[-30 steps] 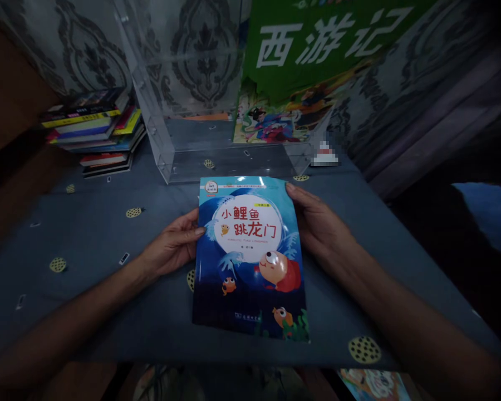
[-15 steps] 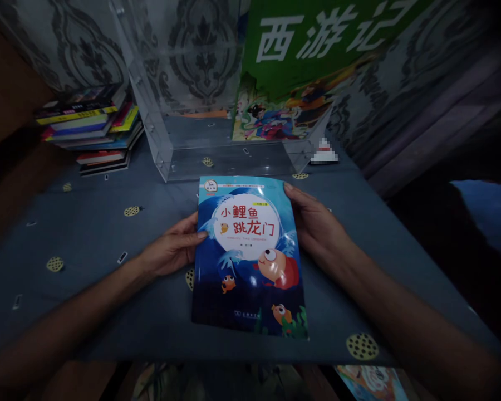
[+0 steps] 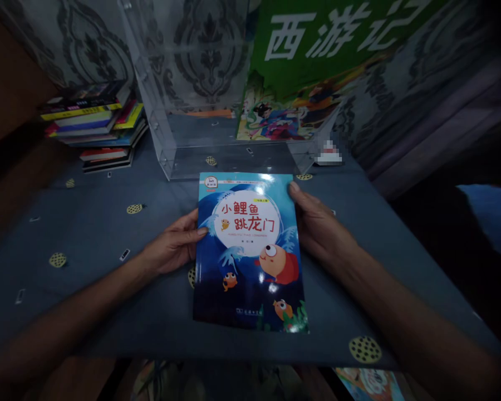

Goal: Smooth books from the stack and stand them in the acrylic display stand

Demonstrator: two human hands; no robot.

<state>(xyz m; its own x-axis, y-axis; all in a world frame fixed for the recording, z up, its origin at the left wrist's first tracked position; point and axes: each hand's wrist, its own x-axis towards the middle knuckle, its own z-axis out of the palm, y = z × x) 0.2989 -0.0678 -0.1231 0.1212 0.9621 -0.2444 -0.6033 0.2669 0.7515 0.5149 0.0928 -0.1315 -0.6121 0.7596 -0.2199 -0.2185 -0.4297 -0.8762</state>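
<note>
A blue paperback book (image 3: pixel 250 289) with cartoon fish and red Chinese characters on its cover is held between my two hands above the table. My left hand (image 3: pixel 177 242) grips its left edge, thumb on the cover and the other fingers behind. At the upper right edge, my right hand (image 3: pixel 317 220) holds the book with the thumb along the side; its other fingers are hidden behind. Just beyond the book stands a clear acrylic rack (image 3: pixel 162 150), with a large green book (image 3: pixel 284 83) leaning in its right part.
A stack of books (image 3: pixel 94 125) stands on the table (image 3: pixel 96 301) at the back left. A small blurred white object (image 3: pixel 329 153) sits right of the rack. Another colourful book (image 3: pixel 371 384) shows below the table's front edge. A curtain (image 3: pixel 434 122) hangs at the right.
The view has shifted slightly, so the rack and stack appear a little further right. Both hands keep hold of the blue book, which appears slightly higher and tilted a bit differently.
</note>
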